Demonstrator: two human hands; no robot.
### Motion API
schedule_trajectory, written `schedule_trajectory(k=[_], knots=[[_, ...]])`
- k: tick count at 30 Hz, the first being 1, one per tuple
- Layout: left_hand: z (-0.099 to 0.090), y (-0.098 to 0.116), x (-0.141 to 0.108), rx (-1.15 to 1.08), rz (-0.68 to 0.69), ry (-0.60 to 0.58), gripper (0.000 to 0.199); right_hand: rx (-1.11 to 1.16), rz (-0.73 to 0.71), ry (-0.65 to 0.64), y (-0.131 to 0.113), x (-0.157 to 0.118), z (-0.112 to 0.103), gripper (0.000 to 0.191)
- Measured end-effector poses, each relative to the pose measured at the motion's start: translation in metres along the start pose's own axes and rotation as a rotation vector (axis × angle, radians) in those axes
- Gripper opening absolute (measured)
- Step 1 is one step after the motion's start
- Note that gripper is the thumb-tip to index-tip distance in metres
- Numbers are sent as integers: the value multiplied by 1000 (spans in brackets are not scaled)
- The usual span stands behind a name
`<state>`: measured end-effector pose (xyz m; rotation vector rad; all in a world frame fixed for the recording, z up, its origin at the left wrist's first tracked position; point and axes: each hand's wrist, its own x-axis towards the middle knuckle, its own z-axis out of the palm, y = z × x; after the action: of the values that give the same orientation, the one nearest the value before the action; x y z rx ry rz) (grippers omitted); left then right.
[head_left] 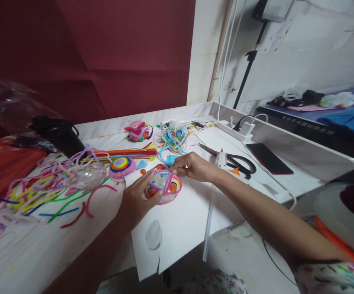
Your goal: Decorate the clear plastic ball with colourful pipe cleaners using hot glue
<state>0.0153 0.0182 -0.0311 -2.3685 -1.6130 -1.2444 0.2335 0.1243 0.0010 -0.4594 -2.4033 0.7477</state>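
A round craft piece [163, 183] lies on white paper, covered with curved, fuzzy pipe cleaners in pink, purple and rainbow colours around a clear, bulging middle. My left hand [138, 196] closes on its left side, thumb at the near edge and fingers across the top left. At the upper right rim, my right hand [192, 166] pinches the end of a purple pipe cleaner; its fingertips are partly hidden. Just left of the piece stands a rainbow-ringed pink dome [122, 168]. A small orange disc [143, 171] lies between them.
Loose pipe cleaners [36, 188] spread over the left of the table. Behind are a pink pouch-like craft [138, 131] and a blue tangle [175, 136]. Black-handled scissors [241, 161], a glue gun [221, 158] and a phone [269, 158] lie right. The paper [177, 232] overhangs the front edge.
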Motion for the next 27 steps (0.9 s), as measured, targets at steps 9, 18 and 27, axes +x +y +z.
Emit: schedule_trajectory(k=[9,18,27], knots=[[1,0,2,9,-30,0,45,261,236,-30,8,3,-1,23],[2,2,2,14,20,16,45,662,504,-98,3,10,-5,27],[2,2,2,28,111,40,44,704,509,-125,5,10,-7,39]])
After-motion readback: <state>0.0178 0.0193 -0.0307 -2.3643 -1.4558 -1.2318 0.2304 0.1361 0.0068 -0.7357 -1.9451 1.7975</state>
